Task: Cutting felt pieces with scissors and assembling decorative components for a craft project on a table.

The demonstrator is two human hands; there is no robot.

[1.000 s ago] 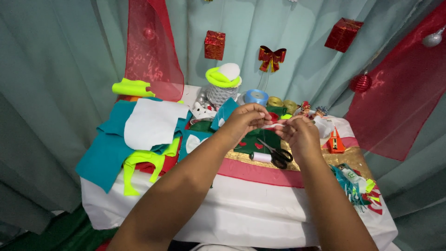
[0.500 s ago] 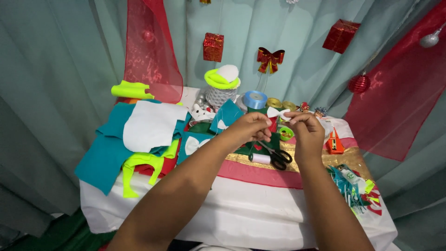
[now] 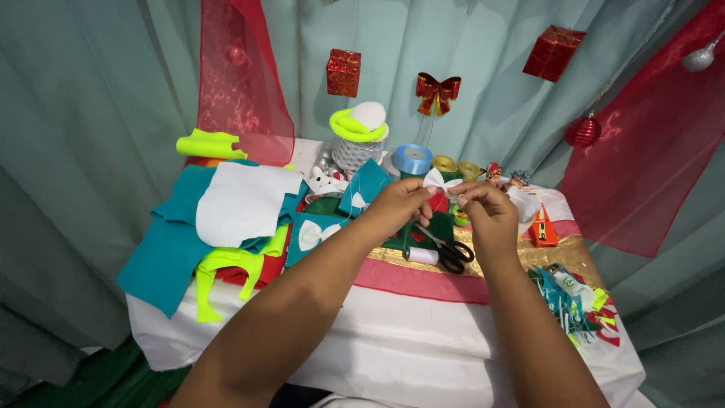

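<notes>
Here both hands pinch a white bow above the crowded table.

festive craft corner: felt-strewn table, draped curtains, hanging ornaments

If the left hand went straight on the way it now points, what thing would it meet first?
The left hand points up and away, pinching a small white bow. Beyond it, the blue ribbon roll probably comes first, though depth is unclear.
</notes>
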